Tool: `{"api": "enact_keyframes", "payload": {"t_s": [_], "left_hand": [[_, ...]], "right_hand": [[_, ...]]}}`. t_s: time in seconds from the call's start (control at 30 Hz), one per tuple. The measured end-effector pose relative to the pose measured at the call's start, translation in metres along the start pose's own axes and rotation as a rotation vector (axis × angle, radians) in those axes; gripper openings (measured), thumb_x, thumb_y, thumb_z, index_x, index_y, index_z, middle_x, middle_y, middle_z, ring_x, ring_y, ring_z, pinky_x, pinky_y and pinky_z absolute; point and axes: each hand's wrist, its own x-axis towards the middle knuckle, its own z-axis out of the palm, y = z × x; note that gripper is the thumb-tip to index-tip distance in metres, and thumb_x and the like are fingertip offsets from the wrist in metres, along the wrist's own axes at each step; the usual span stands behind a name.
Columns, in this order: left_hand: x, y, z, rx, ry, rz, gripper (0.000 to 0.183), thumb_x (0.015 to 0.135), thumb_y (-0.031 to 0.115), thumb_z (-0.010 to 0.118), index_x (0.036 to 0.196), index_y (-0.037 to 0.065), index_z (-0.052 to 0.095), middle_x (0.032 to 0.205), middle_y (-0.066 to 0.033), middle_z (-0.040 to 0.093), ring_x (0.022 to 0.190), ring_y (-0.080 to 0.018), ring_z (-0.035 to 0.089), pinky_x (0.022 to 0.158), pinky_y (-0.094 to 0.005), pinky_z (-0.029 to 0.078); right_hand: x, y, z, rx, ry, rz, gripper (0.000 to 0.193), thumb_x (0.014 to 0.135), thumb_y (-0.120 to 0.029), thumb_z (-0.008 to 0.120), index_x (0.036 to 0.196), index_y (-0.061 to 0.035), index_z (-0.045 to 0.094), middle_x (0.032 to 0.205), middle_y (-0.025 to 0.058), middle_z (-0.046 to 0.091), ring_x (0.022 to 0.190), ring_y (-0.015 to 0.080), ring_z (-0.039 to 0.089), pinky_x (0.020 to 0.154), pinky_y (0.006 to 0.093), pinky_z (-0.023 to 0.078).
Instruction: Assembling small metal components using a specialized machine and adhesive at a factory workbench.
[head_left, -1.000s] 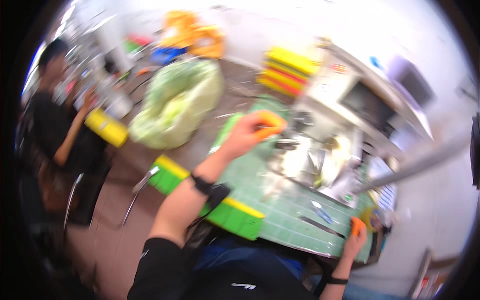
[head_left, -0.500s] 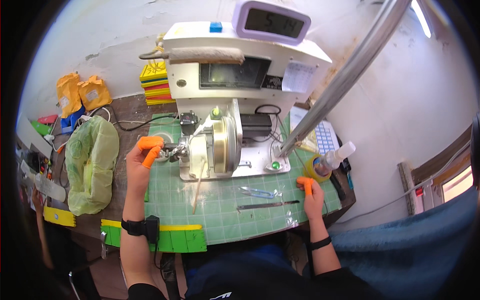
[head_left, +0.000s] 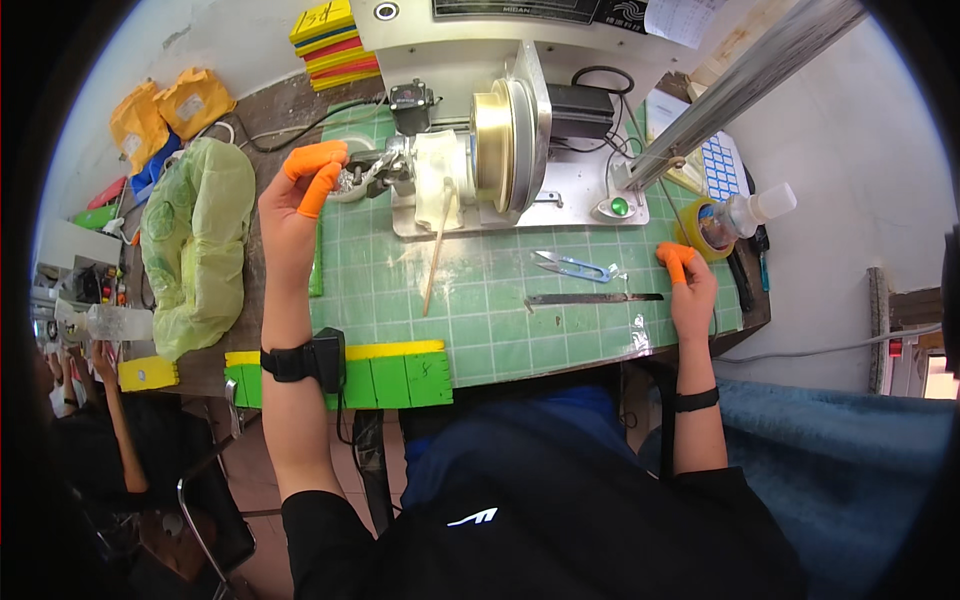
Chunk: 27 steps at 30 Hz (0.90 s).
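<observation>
My left hand (head_left: 290, 220), with orange finger cots on thumb and forefinger, pinches a small shiny metal piece (head_left: 351, 181) at the end of a metal clamp (head_left: 385, 172). The clamp sticks out from the left of a bench machine with a brass-coloured wheel (head_left: 491, 148). My right hand (head_left: 692, 300), also in orange finger cots, rests curled at the right of a green cutting mat (head_left: 480, 345); whether its fingers hold anything is hidden. Left of it lie blue-handled thread snips (head_left: 574, 267) and a thin dark strip-like tool (head_left: 595, 298). A thin wooden stick (head_left: 436, 262) leans down from the machine.
Beyond my right hand are a yellow tape roll (head_left: 704, 230) and a clear bottle (head_left: 752, 209). A slanted metal pole (head_left: 740, 100) rises at right. A green plastic-covered bundle (head_left: 200, 250) lies left. A green board (head_left: 385, 378) lines the front edge. Another person's arm (head_left: 120, 420) shows far left.
The view has tilted down, so the bench things sit higher and further right. My left hand stays at the clamp's end, and my right hand stays beside the tape roll.
</observation>
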Motion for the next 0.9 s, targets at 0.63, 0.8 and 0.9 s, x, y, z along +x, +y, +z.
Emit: {"api": "enact_keyframes", "payload": {"t_s": [0.63,0.8,0.9], "left_hand": [[-0.001,-0.002,-0.002,-0.030,0.008,-0.023,0.020,0.097,0.005,0.066,0.116,0.000,0.070,0.116,-0.0053,0.071,0.100,-0.0098,0.063,0.085,-0.0237,0.047],[-0.002,0.001,0.002,-0.065,0.029,-0.035,0.020,0.095,0.007,0.069,0.115,0.001,0.070,0.114,-0.0045,0.071,0.101,-0.0102,0.064,0.085,-0.0236,0.046],[-0.003,0.001,0.002,-0.074,0.030,-0.049,0.020,0.095,0.006,0.069,0.115,0.001,0.070,0.113,-0.0043,0.071,0.102,-0.0109,0.064,0.088,-0.0244,0.047]], "right_hand": [[-0.003,-0.099,0.033,-0.358,-0.374,-0.288,0.022,0.081,-0.005,0.077,0.103,-0.0052,0.074,0.093,0.0118,0.068,0.083,0.0290,0.062,0.075,0.0357,0.048],[0.000,-0.108,0.044,-0.429,-0.424,-0.315,0.026,0.078,-0.005,0.079,0.103,-0.0064,0.074,0.090,0.0116,0.064,0.084,0.0301,0.057,0.074,0.0393,0.047],[0.001,-0.100,0.047,-0.383,-0.471,-0.261,0.030,0.074,-0.002,0.080,0.103,-0.0062,0.075,0.089,0.0098,0.064,0.076,0.0263,0.054,0.068,0.0349,0.044]]}}
